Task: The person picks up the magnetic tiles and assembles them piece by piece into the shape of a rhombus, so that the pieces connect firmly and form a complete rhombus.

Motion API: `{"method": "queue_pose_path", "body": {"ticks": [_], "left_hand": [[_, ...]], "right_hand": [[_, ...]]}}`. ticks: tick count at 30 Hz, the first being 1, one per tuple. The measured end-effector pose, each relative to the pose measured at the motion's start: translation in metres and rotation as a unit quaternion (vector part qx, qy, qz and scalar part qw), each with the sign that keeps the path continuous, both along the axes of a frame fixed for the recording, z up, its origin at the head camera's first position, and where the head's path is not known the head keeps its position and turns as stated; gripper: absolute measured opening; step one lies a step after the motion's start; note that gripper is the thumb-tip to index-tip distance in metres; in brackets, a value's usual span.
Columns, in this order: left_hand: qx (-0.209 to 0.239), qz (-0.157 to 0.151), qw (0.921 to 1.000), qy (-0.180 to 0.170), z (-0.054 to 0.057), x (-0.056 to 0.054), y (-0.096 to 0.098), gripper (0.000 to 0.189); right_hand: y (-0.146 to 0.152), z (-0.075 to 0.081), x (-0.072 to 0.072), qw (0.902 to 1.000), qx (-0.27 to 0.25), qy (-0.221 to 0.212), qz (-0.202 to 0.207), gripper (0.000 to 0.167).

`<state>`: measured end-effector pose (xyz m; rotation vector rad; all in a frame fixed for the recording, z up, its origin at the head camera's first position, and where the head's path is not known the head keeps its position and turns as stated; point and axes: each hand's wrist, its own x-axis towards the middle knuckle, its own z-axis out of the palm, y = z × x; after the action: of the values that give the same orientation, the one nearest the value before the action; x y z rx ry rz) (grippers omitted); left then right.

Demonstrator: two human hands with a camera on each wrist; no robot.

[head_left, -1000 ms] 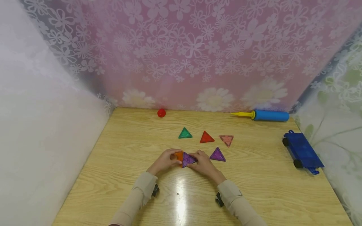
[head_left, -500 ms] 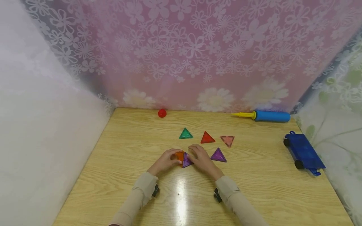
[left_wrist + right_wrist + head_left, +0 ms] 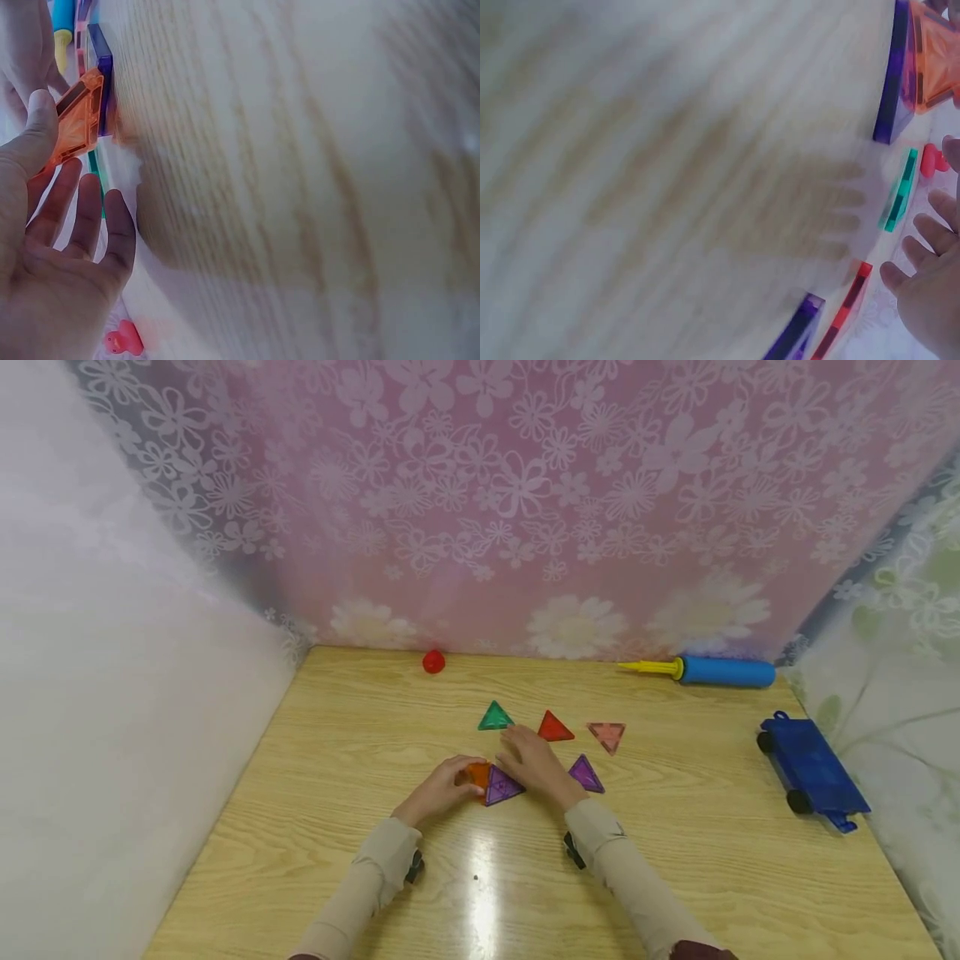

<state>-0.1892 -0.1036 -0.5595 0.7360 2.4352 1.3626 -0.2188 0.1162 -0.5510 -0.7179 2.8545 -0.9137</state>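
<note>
My left hand (image 3: 441, 789) pinches an orange triangular magnetic tile (image 3: 79, 120) between thumb and fingers, its outer fingers spread loosely. The tile is tilted up from the table, and one edge meets a purple triangular tile (image 3: 503, 786) lying flat. Just above and right of that purple tile is my right hand (image 3: 538, 764), holding nothing, its fingers extended toward a green triangular tile (image 3: 495, 717). In the right wrist view the fingers (image 3: 934, 229) are apart from the tiles. A second purple triangle (image 3: 587, 774) lies partly behind the right hand.
Red (image 3: 555, 727) and pink (image 3: 607, 737) triangles lie behind the right hand. A small red object (image 3: 433, 662) sits at the back edge. A blue pump with a yellow nozzle (image 3: 726, 672) and a blue wheeled toy cart (image 3: 813, 768) stand at the right of the wooden table (image 3: 337, 718).
My right hand has released the purple tile and moved up and away toward the green tile. My left hand stays put with the orange tile.
</note>
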Motion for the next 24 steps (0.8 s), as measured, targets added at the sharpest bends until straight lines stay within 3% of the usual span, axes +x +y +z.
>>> {"method": "queue_pose_path", "body": {"ticks": [10, 16, 24], "left_hand": [[0.003, -0.006, 0.9997, -0.022, 0.002, 0.003, -0.002, 0.048], [0.009, -0.009, 0.9996, -0.026, 0.003, 0.003, -0.003, 0.046], [0.001, -0.008, 0.9997, -0.023, 0.002, 0.003, -0.004, 0.047]], "right_hand": [[-0.007, 0.007, -0.008, 0.9986, 0.039, -0.035, -0.008, 0.053], [-0.012, 0.01, -0.01, 0.9972, 0.031, -0.064, -0.024, 0.057], [-0.013, 0.008, -0.005, 0.9969, 0.016, -0.072, -0.027, 0.057]]}}
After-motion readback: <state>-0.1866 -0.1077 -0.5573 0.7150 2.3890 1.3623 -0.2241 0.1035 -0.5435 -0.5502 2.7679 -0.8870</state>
